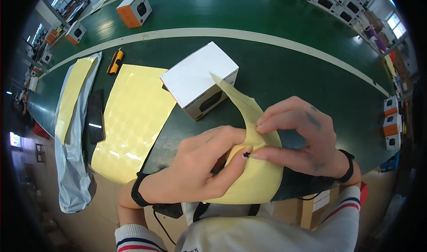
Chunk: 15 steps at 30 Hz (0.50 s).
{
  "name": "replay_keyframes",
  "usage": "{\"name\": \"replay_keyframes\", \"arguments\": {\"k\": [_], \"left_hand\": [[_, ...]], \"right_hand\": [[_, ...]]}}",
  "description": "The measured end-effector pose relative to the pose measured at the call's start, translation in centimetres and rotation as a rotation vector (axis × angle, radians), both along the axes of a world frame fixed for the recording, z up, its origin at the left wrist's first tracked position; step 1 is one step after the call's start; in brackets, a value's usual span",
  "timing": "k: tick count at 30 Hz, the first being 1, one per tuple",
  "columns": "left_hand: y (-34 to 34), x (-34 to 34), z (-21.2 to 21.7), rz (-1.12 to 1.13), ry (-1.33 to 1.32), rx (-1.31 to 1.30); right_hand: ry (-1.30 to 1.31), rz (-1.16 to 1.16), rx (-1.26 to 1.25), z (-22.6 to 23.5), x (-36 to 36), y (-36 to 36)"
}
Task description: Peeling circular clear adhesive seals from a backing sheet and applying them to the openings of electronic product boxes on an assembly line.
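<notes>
In front of my body a pale yellow sheet (262,180) is bent and curled, with one pointed corner rising toward the white box. My left hand (207,160) pinches it between thumb and forefinger. My right hand (307,138) grips the same sheet just to the right, thumb and fingertips closed on a fold. A small black mark shows at the left thumb's tip; I cannot make out what it is. Just beyond my hands stands a white box (202,71) with a dark oval picture on its side. Left of it lies a flat yellow sheet of clear round stickers (133,114).
Farther left lie a black phone-like slab (95,116), an orange and black box cutter (115,62) and a silvery bag (73,180) with a yellow strip on it. Orange-and-white boxes (134,9) stand across the green table (307,87); others are stacked at the far right (391,123).
</notes>
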<state>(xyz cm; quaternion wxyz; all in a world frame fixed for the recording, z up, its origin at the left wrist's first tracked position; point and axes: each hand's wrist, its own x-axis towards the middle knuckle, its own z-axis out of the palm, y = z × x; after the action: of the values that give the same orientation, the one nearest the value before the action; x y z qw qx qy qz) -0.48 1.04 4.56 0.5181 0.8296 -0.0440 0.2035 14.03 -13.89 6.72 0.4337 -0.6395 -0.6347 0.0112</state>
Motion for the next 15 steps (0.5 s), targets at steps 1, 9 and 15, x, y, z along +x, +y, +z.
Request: {"name": "replay_keyframes", "arguments": {"k": [1,9,15], "left_hand": [[-0.07,0.02,-0.31,0.004,-0.012,0.012],[-0.21,-0.05,-0.42,0.040,-0.041,0.041],[-0.11,0.06,0.11,0.001,-0.017,0.056]], "right_hand": [[-0.015,-0.028,0.027,-0.30,-0.24,0.04],[0.004,0.020,0.072,-0.41,-0.28,0.07],[0.095,0.008,-0.004,-0.09,-0.02,0.21]]}}
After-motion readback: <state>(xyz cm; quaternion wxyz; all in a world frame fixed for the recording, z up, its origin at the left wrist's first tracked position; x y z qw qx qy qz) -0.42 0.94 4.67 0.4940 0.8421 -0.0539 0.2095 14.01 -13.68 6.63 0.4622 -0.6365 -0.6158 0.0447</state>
